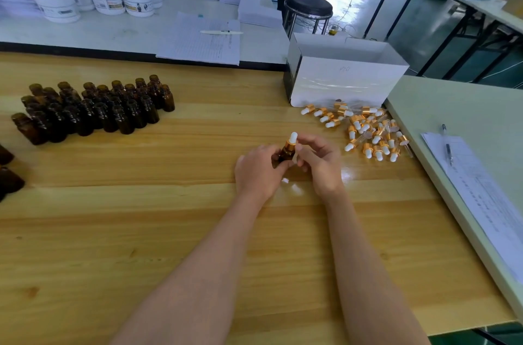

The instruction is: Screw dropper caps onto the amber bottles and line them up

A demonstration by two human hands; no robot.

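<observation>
Gripping an amber bottle (pixel 283 155) over the wooden worktop (pixel 169 231), the left hand (pixel 259 170) curls round its body while the right hand (pixel 321 163) pinches the dropper cap (pixel 291 141) on its neck. Loose dropper caps (pixel 370 132) lie heaped just right of the hands, before a white carton (pixel 345 78). Uncapped bottles (pixel 93 109) crowd far left, well apart. Open wood stretches between them and toward the near edge; a pale adjoining table (pixel 467 118) bounds the right side.
</observation>
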